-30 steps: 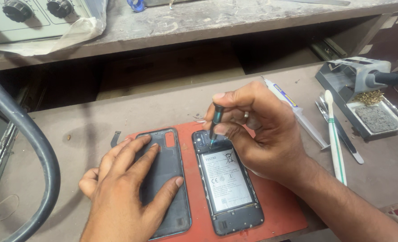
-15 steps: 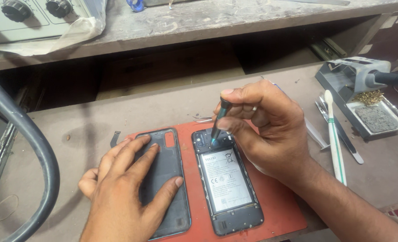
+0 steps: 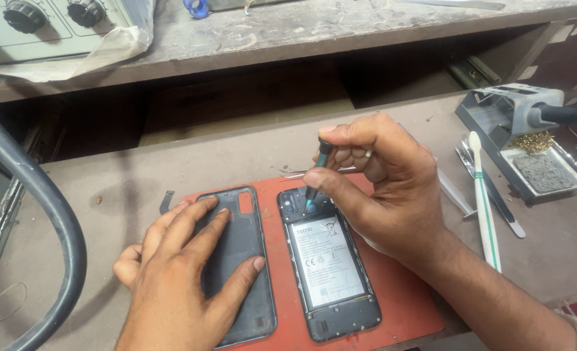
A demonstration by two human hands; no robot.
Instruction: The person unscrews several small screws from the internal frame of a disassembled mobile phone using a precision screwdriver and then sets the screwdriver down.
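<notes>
An opened phone [image 3: 327, 266] lies face down on a red mat [image 3: 399, 305], its white-labelled battery showing. My right hand [image 3: 379, 182] pinches a small dark screwdriver [image 3: 316, 179] upright, with the tip on the phone's top end near the camera. My left hand [image 3: 184, 273] rests flat, fingers spread, on the dark back cover [image 3: 236, 260] lying beside the phone on the mat.
A soldering iron stand [image 3: 522, 130] with brass wool and a sponge sits at the right. A white and green toothbrush [image 3: 483, 201] and metal tweezers [image 3: 490, 188] lie beside it. A thick black cable [image 3: 48, 221] curves at the left. A device with knobs [image 3: 54, 26] stands on the upper shelf.
My right hand has turned the screwdriver slightly upright and shifted a little on the phone's top end. The left hand stays on the back cover.
</notes>
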